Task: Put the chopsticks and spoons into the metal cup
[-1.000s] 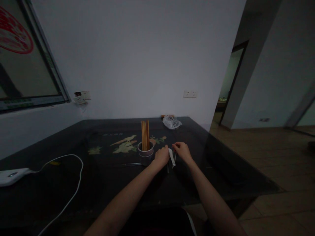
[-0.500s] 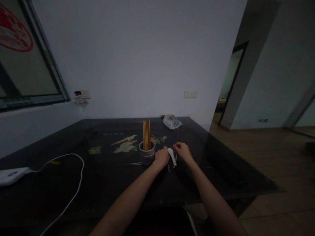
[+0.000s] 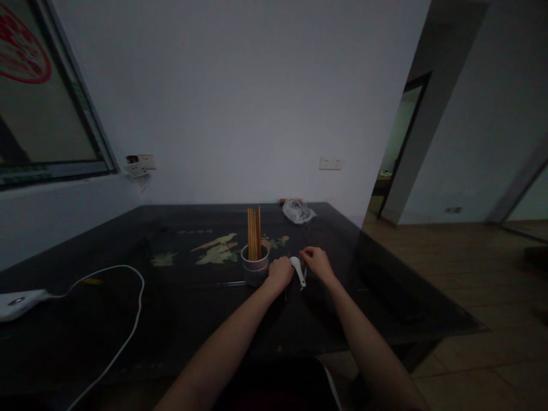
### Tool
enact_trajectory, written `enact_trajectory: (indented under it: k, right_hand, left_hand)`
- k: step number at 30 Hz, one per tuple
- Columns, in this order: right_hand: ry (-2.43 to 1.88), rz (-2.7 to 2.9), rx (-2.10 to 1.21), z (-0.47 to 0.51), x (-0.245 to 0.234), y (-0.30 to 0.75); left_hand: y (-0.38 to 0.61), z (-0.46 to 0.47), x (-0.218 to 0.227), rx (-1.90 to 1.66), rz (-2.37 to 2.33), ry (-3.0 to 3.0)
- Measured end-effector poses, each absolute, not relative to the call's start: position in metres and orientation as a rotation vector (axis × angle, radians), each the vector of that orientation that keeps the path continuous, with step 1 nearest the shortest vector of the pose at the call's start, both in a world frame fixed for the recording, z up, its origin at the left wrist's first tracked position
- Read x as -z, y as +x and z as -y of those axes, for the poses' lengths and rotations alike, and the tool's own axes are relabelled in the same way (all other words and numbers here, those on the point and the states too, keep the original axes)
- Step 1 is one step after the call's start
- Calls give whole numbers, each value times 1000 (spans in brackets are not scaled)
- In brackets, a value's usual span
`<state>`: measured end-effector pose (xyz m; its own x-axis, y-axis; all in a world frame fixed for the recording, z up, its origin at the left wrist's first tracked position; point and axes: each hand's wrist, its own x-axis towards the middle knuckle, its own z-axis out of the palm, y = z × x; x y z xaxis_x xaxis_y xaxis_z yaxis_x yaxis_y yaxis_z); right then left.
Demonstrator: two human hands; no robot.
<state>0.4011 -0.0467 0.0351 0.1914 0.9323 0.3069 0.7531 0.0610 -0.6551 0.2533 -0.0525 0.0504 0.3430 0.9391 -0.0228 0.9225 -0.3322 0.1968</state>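
A white spoon (image 3: 298,269) lies on the dark glass table (image 3: 180,319) between my two hands. My left hand (image 3: 280,272) rests curled just left of the spoon, fingers closed on a thin dark utensil I cannot make out. My right hand (image 3: 315,261) sits right of the spoon with fingers pinched, touching the spoon's edge or another small utensil. A round cup (image 3: 254,266) holding several upright wooden chopsticks (image 3: 253,234) stands just left of my left hand.
A crumpled clear plastic bag (image 3: 298,212) lies at the table's far edge. A white device (image 3: 17,301) with a looping white cable (image 3: 128,297) sits at the left. A framed window is on the left wall, a doorway at the right.
Both hands stay by the spoon; the left hand has shifted slightly toward the cup. The view has drifted a little.
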Motion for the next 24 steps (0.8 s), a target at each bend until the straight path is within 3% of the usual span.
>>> enact_trajectory:
  k: [18,24]
  right_hand:
    - [-1694,1492,-314,50,-43,404]
    - [-1590,1423,-301,55,-51,401]
  left_hand:
    - [252,70,-79,-400,-1578,2524]
    - [230,71,-116,-846,-1222,2374]
